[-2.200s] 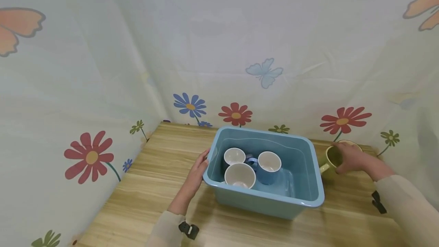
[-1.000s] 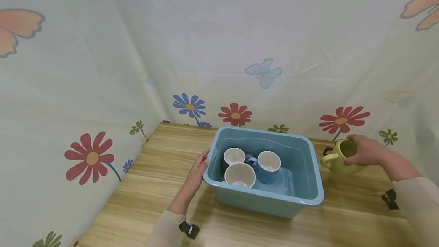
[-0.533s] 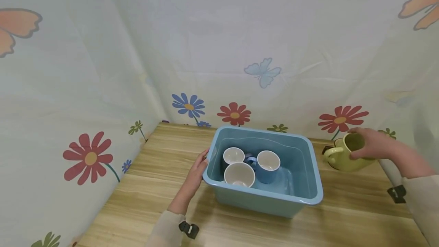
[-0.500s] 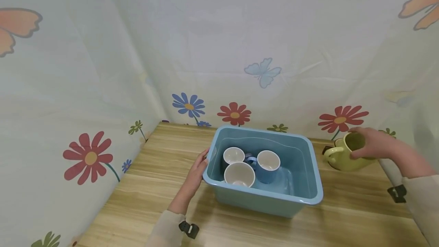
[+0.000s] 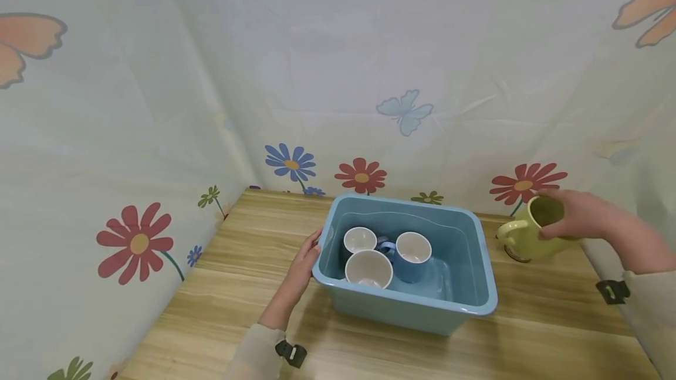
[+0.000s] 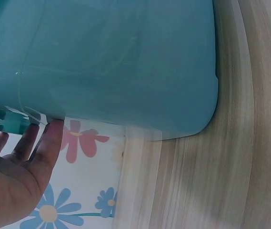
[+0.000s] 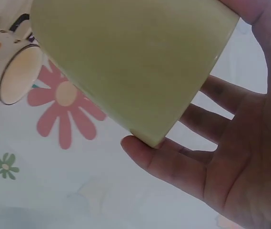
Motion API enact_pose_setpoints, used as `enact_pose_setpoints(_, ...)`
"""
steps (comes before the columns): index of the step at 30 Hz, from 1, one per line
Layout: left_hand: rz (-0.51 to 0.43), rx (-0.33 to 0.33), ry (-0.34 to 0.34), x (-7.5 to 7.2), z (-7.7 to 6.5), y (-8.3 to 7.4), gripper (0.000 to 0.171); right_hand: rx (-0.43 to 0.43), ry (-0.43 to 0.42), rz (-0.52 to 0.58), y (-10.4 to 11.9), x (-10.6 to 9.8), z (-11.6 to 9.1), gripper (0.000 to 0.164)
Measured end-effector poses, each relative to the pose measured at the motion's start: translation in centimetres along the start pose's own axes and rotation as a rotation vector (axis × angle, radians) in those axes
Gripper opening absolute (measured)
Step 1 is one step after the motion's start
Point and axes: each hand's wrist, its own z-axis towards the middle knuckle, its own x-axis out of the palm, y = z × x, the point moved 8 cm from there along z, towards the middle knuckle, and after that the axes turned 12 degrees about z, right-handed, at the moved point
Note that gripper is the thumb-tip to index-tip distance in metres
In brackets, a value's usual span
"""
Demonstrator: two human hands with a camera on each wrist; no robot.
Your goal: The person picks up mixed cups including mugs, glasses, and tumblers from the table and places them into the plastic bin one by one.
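A light blue plastic tub (image 5: 477, 309) stands on the wooden table (image 5: 253, 251). Inside it are two mugs with white insides (image 5: 361, 240) (image 5: 368, 269) and a blue mug (image 5: 413, 254). My left hand (image 5: 308, 251) lies flat against the tub's left wall; in the left wrist view its straight fingers (image 6: 45, 138) touch under the tub's rim (image 6: 11, 117). My right hand (image 5: 560, 219) grips a yellow-green mug (image 5: 528, 236) by its rim, held tilted above the table to the right of the tub. In the right wrist view the fingers (image 7: 173, 167) curl round the yellow-green mug (image 7: 130, 57).
A speckled cream mug (image 7: 16, 71) with a dark rim stands on the table below the lifted mug; only a sliver of this speckled mug (image 5: 514, 255) shows in the head view. Flowered curtain walls (image 5: 338, 104) close off the back and both sides.
My right hand has lifted the yellow-green mug off the table, upward and slightly right, uncovering the speckled mug behind it. The left hand and the tub have stayed put.
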Motion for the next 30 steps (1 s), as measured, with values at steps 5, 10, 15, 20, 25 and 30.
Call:
enact_pose_setpoints(5, 0.001, 0.0, 0.002, 0.0, -0.1, 0.1, 0.054, -0.015, -0.001, 0.002, 1.6, -0.8, -0.2, 0.091)
enact_pose_setpoints(10, 0.005, 0.001, -0.001, -0.1, 0.0, -0.1, 0.053, -0.034, -0.008, 0.007, 3.2, -1.7, -0.1, 0.094)
enact_pose_setpoints(15, 0.005, 0.005, 0.002, 0.0, 0.0, 0.0, 0.053, -0.035, -0.02, 0.004, 4.2, -2.2, 0.0, 0.096)
enact_pose_setpoints(20, 0.013, -0.003, 0.002, 0.0, 0.0, 0.1, 0.053, -0.05, -0.019, 0.012, 5.3, -2.8, 0.3, 0.092)
enact_pose_setpoints(25, 0.012, 0.001, 0.004, -0.1, 0.0, 0.1, 0.053, -0.04, -0.01, 0.01, 6.7, -3.2, 0.6, 0.09)
enact_pose_setpoints(30, 0.01, 0.003, 0.005, -0.1, 0.0, 0.0, 0.053, -0.038, -0.003, -0.003, 8.4, -3.4, 0.9, 0.087)
